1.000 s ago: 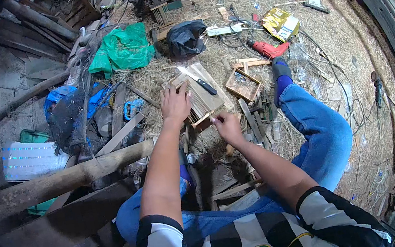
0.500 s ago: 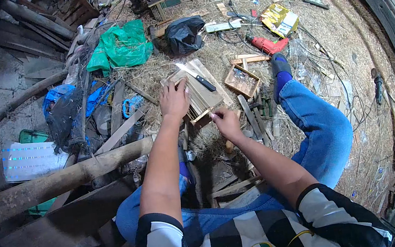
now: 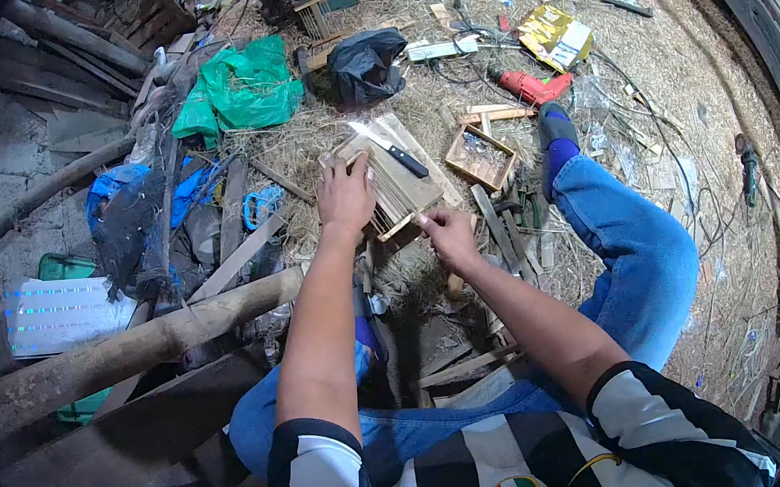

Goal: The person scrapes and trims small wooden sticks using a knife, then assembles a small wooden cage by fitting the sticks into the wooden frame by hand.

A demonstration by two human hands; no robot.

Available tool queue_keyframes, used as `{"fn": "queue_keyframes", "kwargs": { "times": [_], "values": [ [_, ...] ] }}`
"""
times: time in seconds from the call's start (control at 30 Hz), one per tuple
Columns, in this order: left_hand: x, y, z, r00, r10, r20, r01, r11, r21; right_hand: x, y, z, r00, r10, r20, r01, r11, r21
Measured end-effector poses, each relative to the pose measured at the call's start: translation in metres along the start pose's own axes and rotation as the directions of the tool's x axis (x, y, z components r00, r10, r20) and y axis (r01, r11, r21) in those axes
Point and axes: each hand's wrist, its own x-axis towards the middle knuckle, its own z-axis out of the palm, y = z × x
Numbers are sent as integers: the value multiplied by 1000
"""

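A small wooden frame with thin parallel slats (image 3: 389, 206) is tilted in front of me, beside a pale board (image 3: 432, 190). My left hand (image 3: 345, 195) grips its left side, fingers curled over the upper edge. At the frame's lower right corner my right hand (image 3: 452, 239) is closed in a pinch, thumb against forefinger. What lies between those fingertips is too small to make out. A knife (image 3: 407, 161) with a black handle rests on the wood just right of my left hand, blade pointing away to the upper left.
Right of the board stands a shallow wooden box (image 3: 481, 158). Further off are a red power drill (image 3: 532, 84), a yellow packet (image 3: 554, 36), a black bag (image 3: 366, 66) and a green plastic bag (image 3: 240, 87). A thick pole (image 3: 136, 351) crosses at left. Straw covers the ground.
My right hand has shifted very slightly right and up at the frame's corner. My left hand keeps its grip, and the knife lies as before.
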Motion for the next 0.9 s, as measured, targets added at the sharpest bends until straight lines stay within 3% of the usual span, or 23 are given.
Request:
{"fn": "queue_keyframes", "kwargs": {
  "times": [0.23, 0.33, 0.43, 0.5, 0.73, 0.8, 0.9],
  "values": [
    [1, -1, 1, 1000, -3, 16, 4, 1000, -17, -1, -18, -12, 1000, 8, -23, -8, 1000, -18],
    [0, 0, -2, 1000, 1, 8, -1, 1000, -24, -3, -19, -12, 998, -66, -24, 69, 987, 142],
    [-1, -1, -1, 1000, 4, -3, -5, 1000, -27, -1, -17, -16, 1000, 5, 28, -9, 989, 149],
    [0, 0, -1, 1000, 4, -2, -4, 1000, -23, 1, -14, -16, 992, 68, 103, -95, 956, 276],
    [0, -2, 1, 1000, -3, 5, 4, 999, -37, 0, -9, -11, 991, 31, 133, -72, 946, 316],
    [0, -2, 0, 1000, 6, -21, -7, 999, -44, -3, -8, -2, 988, 107, 112, -138, 938, 319],
    [-1, -3, -7, 1000, 10, -7, -10, 1000, 12, -6, -3, 4, 981, 100, 169, -153, 930, 334]
  ]
}}
